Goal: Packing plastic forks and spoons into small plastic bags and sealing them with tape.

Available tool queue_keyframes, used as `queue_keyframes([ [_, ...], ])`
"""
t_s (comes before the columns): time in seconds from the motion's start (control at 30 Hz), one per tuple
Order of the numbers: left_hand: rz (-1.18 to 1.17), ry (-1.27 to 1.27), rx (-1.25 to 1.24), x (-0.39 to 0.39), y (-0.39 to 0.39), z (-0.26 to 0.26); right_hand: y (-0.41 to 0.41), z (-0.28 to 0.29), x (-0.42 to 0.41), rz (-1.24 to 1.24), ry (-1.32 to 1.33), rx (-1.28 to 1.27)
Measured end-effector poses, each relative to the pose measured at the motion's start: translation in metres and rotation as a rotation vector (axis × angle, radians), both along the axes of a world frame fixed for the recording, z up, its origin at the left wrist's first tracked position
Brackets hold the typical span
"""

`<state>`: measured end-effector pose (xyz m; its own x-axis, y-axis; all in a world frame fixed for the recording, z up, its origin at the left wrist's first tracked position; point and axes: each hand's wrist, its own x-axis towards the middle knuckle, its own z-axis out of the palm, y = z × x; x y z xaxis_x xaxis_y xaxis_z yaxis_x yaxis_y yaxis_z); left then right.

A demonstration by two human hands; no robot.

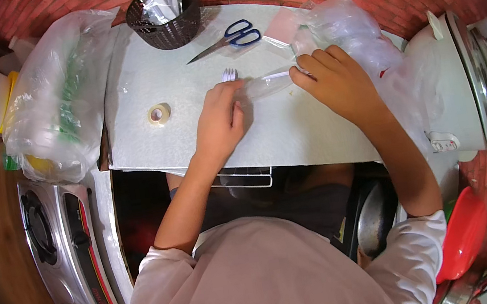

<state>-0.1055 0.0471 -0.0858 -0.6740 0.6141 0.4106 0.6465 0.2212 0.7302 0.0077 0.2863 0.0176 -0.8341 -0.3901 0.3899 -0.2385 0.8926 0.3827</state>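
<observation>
Over the white tabletop, my left hand point(221, 118) pinches one end of a clear plastic sleeve point(258, 89). The tines of a white plastic fork point(229, 74) show just beyond its fingertips; whether that hand also grips the fork is hidden. My right hand point(335, 82) has its fingers closed on a white plastic utensil point(277, 75), whose slim shaft points left along the sleeve. I cannot tell if the shaft lies inside the sleeve or over it. A roll of clear tape point(158, 114) lies left of my left hand. Dark-blue-handled scissors point(228, 41) rest farther back.
A brown woven plastic basket point(171, 34) with silvery packets stands at the back. A pink packet point(280, 28) and clear plastic bags point(342, 21) lie behind my right hand. A stuffed plastic bag point(58, 98) is at left, above a gas stove point(64, 252). A white appliance point(444, 86) stands right.
</observation>
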Motion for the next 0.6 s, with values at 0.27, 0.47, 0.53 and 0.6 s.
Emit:
queue_keyframes([
  [0.27, 0.025, 0.131, -0.100, -0.023, -0.018, -0.007, -0.016, 0.026, -0.036, 0.128, -0.206, 0.226],
  [0.47, 0.006, 0.129, -0.068, -0.027, -0.028, -0.008, -0.014, 0.031, -0.040, 0.101, -0.233, 0.217],
  [0.53, 0.007, 0.153, -0.058, -0.028, -0.029, -0.010, -0.014, 0.035, -0.041, 0.077, -0.222, 0.228],
  [0.6, -0.005, 0.175, -0.075, -0.029, -0.030, -0.015, -0.013, 0.033, -0.040, 0.071, -0.230, 0.225],
])
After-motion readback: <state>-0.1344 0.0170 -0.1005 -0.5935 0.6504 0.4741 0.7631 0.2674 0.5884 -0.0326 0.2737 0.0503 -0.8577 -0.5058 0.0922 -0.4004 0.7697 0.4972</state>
